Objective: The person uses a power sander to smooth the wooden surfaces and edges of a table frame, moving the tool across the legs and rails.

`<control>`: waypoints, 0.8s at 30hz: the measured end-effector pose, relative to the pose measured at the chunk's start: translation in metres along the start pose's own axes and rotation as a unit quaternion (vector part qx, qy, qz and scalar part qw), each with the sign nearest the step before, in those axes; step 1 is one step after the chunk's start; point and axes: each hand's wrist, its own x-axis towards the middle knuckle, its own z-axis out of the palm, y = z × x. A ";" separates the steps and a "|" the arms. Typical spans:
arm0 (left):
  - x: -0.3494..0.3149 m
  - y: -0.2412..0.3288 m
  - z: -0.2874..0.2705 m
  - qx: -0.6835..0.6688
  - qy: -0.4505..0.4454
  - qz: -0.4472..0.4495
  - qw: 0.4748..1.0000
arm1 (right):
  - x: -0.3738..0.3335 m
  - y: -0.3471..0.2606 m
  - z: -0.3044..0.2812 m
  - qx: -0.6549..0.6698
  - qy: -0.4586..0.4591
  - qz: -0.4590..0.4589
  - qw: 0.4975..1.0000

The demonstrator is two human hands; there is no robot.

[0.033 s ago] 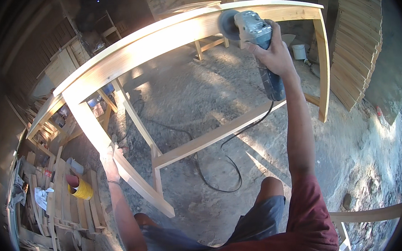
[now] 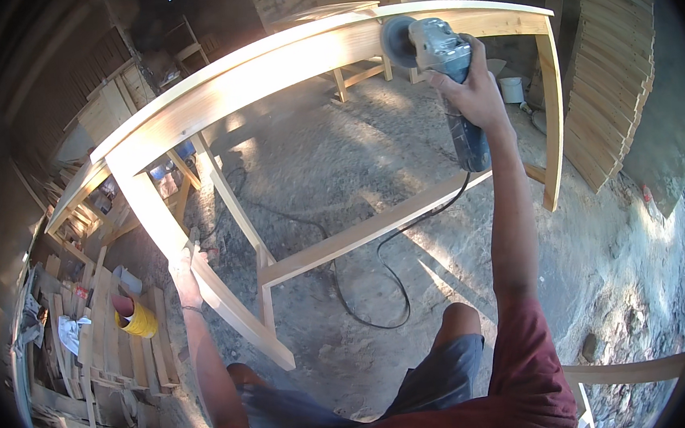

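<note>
A pale wooden table frame spans the view, with legs at both ends and a low stretcher between them. My right hand is wrapped round the body of an angle grinder. Its round disc rests at or very near the face of the long apron, right of the middle; exact contact cannot be told. My left hand grips the near left leg partway along, its fingers partly hidden behind the wood.
The grinder's black cord loops across the dusty floor under the frame. Scrap boards and a yellow container lie at left. A slatted wooden panel leans at right, near a white bucket. A curved wooden piece sits lower right.
The grinder and my right hand have shifted slightly to the right along the apron. My left hand keeps its hold on the leg.
</note>
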 end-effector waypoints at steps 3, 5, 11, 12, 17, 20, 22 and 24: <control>0.000 0.010 0.013 -0.004 -0.002 -0.005 1.000 | 0.019 0.027 -0.025 -0.021 0.026 0.038 0.999; -0.002 0.016 0.023 -0.021 0.022 -0.003 1.000 | 0.028 0.035 -0.037 -0.018 0.031 0.089 0.995; -0.005 0.022 0.021 -0.001 0.023 -0.015 1.000 | 0.021 0.027 -0.024 0.009 0.031 0.073 0.997; -0.004 0.020 0.020 -0.003 0.021 -0.010 1.000 | 0.015 0.015 -0.019 0.003 0.023 0.070 0.997; -0.007 0.021 0.023 -0.020 0.026 0.001 0.999 | -0.010 -0.032 0.018 -0.004 -0.009 0.020 1.000; -0.008 0.019 0.024 0.006 0.030 0.005 1.000 | -0.021 -0.062 0.038 -0.005 -0.024 -0.024 0.999; -0.008 0.023 0.021 0.036 0.018 -0.002 0.999 | -0.032 -0.078 0.060 0.004 -0.029 -0.062 0.998; -0.009 0.021 0.019 0.010 0.000 0.004 1.000 | -0.045 -0.105 0.079 -0.009 -0.048 -0.066 0.997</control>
